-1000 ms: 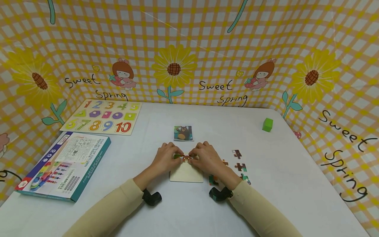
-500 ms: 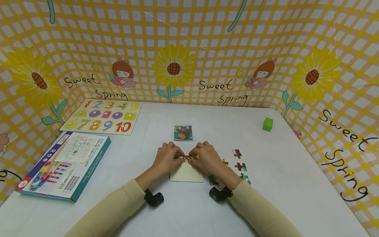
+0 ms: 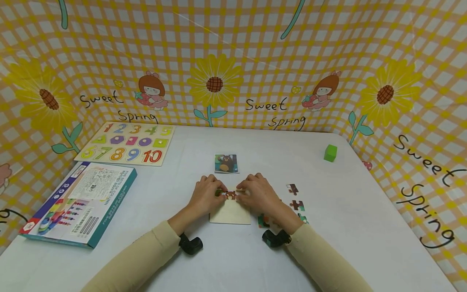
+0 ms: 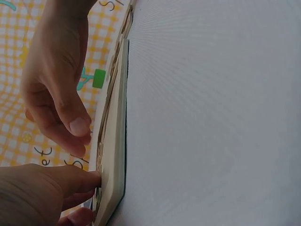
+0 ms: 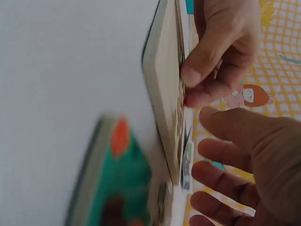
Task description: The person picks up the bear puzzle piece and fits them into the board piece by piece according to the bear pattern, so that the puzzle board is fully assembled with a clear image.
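left hand (image 3: 202,196) pinches a puzzle piece (image 3: 230,195) atop the board (image 3: 230,215), bare toward its near edge; right hand (image 3: 259,195) spreads loosely.

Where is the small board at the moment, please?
In the head view, the board lies mid-table, nearer the camera than the bear picture, with loose pieces to its right.

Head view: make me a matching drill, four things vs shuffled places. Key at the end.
Things
1. green block
2. bear picture
3. pale board
4. loose puzzle pieces

Places
A. partly covered by the hands
B. just right of the pale board
C. near the far right corner
D. centre, beyond the hands

Pairs: 1-C, 2-D, 3-A, 4-B
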The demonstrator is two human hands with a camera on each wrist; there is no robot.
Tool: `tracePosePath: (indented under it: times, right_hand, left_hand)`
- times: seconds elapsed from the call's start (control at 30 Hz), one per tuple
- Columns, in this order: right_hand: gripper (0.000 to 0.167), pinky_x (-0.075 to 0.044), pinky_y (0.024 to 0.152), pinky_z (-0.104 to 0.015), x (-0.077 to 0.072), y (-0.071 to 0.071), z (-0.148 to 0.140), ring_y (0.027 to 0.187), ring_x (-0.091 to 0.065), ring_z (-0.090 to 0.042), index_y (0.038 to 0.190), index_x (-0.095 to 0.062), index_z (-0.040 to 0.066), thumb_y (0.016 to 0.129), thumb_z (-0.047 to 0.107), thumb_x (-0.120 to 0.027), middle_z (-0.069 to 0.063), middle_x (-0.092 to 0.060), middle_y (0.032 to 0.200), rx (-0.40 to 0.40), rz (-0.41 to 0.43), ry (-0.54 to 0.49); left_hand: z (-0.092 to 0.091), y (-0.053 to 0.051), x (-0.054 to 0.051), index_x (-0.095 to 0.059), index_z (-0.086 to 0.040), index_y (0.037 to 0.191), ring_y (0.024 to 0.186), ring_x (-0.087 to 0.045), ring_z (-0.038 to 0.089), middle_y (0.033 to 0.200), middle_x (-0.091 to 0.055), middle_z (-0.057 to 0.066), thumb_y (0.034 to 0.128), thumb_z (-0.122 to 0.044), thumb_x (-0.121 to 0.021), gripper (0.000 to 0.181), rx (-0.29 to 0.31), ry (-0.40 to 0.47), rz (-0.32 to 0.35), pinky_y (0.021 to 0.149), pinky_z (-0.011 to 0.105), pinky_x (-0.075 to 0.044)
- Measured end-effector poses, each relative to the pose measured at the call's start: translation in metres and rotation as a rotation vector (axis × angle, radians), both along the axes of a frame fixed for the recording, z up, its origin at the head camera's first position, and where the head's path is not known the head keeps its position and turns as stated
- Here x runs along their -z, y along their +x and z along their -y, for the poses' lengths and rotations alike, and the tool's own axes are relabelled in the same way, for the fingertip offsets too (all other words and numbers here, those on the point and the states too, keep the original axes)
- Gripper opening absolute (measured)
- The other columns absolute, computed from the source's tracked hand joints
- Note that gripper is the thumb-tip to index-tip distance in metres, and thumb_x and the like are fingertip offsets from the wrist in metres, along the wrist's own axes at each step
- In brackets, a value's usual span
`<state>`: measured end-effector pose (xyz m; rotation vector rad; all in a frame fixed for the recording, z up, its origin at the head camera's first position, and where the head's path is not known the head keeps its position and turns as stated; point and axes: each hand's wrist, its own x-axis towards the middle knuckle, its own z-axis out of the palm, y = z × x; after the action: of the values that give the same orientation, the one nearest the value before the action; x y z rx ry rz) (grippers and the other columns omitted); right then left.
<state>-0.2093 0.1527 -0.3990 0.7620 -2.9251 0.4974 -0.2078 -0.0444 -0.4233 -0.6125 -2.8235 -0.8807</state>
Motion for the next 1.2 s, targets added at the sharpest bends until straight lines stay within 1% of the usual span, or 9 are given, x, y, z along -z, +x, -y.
tracePosePath:
  times: [0.17, 0.3, 0.5, 0.67, 0.9, 1.03, 1.2]
  right_hand:
    - [0.026, -0.04, 0.079, -0.042, -0.007, 0.001, -0.018, 0.092, -0.047, -0.026, 0.105, -0.072, 0.007, 0.084, 0.023, -0.074, -0.005, -0.061, 0.097, -0.005, -0.004, -0.05]
    - [0.029, -0.041, 0.078, -0.042, -0.011, 0.0, -0.037, 0.094, -0.046, -0.027, 0.107, -0.072, 0.006, 0.085, 0.024, -0.073, -0.006, -0.061, 0.1, 0.019, 0.002, -0.068]
    - [0.03, -0.042, 0.077, -0.043, -0.011, -0.004, -0.07, 0.096, -0.046, -0.029, 0.109, -0.071, 0.004, 0.084, 0.021, -0.074, -0.009, -0.061, 0.101, 0.068, 0.031, -0.093]
    - [0.031, -0.042, 0.077, -0.045, -0.01, -0.006, -0.099, 0.097, -0.046, -0.03, 0.11, -0.07, 0.003, 0.085, 0.02, -0.073, -0.012, -0.061, 0.104, 0.122, 0.071, -0.107]
    - [0.031, -0.041, 0.079, -0.048, -0.008, -0.008, -0.131, 0.101, -0.045, -0.034, 0.113, -0.069, 0.003, 0.086, 0.018, -0.072, -0.015, -0.059, 0.107, 0.185, 0.133, -0.099]
    - [0.031, -0.04, 0.081, -0.049, -0.006, -0.011, -0.144, 0.101, -0.046, -0.035, 0.113, -0.068, 0.002, 0.086, 0.017, -0.071, -0.015, -0.059, 0.106, 0.193, 0.144, -0.078]
    - [0.031, -0.04, 0.081, -0.049, -0.004, -0.012, -0.154, 0.1, -0.047, -0.036, 0.113, -0.068, 0.001, 0.085, 0.014, -0.072, -0.016, -0.06, 0.105, 0.167, 0.131, -0.067]
  left_hand:
    - [0.0, -0.001, 0.0, -0.072, -0.012, 0.09, 0.089, -0.045, 0.024, 0.09, -0.053, 0.002, 0.0814, -0.016, -0.074, 0.01, -0.005, 0.002, 0.01, 0.077, 0.039, -0.036]
    - [-0.001, -0.001, 0.001, -0.073, -0.012, 0.09, 0.09, -0.045, 0.024, 0.091, -0.054, 0.002, 0.0813, -0.015, -0.074, 0.01, -0.008, 0.014, 0.013, 0.078, 0.04, -0.036]
    - [-0.001, -0.001, 0.002, -0.073, -0.012, 0.091, 0.092, -0.046, 0.025, 0.094, -0.055, 0.002, 0.0817, -0.016, -0.074, 0.011, -0.007, 0.014, 0.026, 0.082, 0.042, -0.037]
    - [-0.001, -0.001, 0.002, -0.073, -0.012, 0.091, 0.094, -0.046, 0.025, 0.096, -0.055, 0.002, 0.0818, -0.017, -0.075, 0.011, -0.005, 0.023, 0.035, 0.083, 0.043, -0.036]
    - [-0.002, -0.001, 0.002, -0.073, -0.012, 0.091, 0.093, -0.045, 0.025, 0.095, -0.055, 0.002, 0.081, -0.016, -0.076, 0.011, -0.014, 0.024, 0.042, 0.083, 0.042, -0.036]
    - [-0.002, -0.001, 0.001, -0.073, -0.012, 0.091, 0.093, -0.045, 0.025, 0.094, -0.054, 0.002, 0.0809, -0.016, -0.076, 0.011, -0.018, 0.025, 0.049, 0.083, 0.042, -0.036]
    - [-0.001, -0.001, 0.001, -0.073, -0.012, 0.091, 0.095, -0.045, 0.025, 0.095, -0.054, 0.002, 0.0814, -0.016, -0.076, 0.011, -0.019, 0.03, 0.052, 0.084, 0.042, -0.036]
